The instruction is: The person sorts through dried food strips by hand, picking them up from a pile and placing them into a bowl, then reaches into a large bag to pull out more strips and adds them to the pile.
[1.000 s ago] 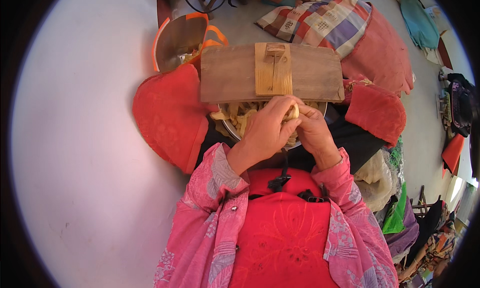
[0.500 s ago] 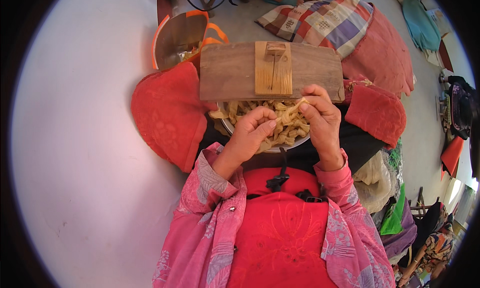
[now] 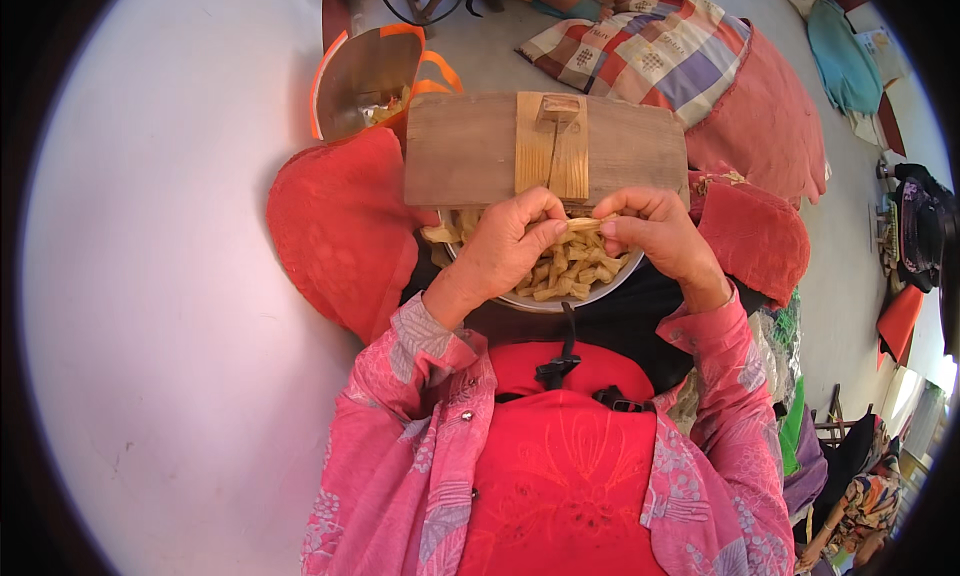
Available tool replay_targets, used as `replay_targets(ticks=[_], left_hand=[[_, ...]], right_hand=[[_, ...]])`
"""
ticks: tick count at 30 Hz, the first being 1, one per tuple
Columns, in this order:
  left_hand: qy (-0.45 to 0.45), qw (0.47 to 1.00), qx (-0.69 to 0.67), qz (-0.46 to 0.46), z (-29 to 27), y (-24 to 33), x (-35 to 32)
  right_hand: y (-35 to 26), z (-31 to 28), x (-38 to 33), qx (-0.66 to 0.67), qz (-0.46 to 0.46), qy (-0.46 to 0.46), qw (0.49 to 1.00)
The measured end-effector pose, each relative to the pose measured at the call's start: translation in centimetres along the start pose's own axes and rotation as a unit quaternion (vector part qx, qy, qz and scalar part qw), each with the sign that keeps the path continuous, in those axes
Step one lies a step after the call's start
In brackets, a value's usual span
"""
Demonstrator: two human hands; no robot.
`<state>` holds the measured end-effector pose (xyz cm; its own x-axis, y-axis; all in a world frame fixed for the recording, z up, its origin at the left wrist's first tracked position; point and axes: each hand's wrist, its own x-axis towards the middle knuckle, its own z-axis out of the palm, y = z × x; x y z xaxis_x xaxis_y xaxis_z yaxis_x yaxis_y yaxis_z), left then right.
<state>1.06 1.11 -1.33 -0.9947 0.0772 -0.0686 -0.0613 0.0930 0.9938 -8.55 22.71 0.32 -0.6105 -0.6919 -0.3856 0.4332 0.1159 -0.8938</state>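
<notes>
My left hand [image 3: 503, 244] and my right hand [image 3: 664, 238] pinch the two ends of a pale tan, soft-looking strip [image 3: 582, 224] and hold it level between them. Below it, a round bowl with a light rim [image 3: 560, 305] sits at my lap, full of similar twisted or knotted tan strips [image 3: 568, 273]. Just beyond my fingers, a brown wooden board [image 3: 455, 156] covers the bowl's far side. A lighter wood piece [image 3: 570, 161] crosses the board's middle, with a small block and a thin dark upright line on it.
Red cloths [image 3: 340, 226] drape over both knees. Beyond the board's left end stands an orange-trimmed container [image 3: 365, 76] with scraps inside. Checked cloth [image 3: 665, 51] lies far right. A pale surface [image 3: 180, 276] fills the left. Another person's arm [image 3: 825, 531] shows at lower right.
My right hand has moved down and outward, and my left hand has come up slightly. The strip, bunched and hanging before, is now stretched level between both hands.
</notes>
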Motion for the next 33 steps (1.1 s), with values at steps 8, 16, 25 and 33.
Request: replay_targets(ticks=[8,16,25,33], left_hand=[[0.047,0.997,0.058,-0.009,-3.4,-0.5,3.2],[0.143,0.956,0.256,-0.004,-3.8,-3.3,5.1],[0.059,0.993,-0.096,-0.044,1.9,-0.6,1.4],[-0.023,0.982,0.186,0.017,-0.9,3.8,1.5]], right_hand=[[0.5,1.6,3.4,-0.122,-0.143,0.13,0.973],[2.4,0.5,5.3,-0.455,-0.225,0.19,0.841],[0.0,5.8,1.5,-0.499,-0.377,0.244,0.741],[-0.2,3.1,-0.6,-0.389,-0.047,0.058,0.918]])
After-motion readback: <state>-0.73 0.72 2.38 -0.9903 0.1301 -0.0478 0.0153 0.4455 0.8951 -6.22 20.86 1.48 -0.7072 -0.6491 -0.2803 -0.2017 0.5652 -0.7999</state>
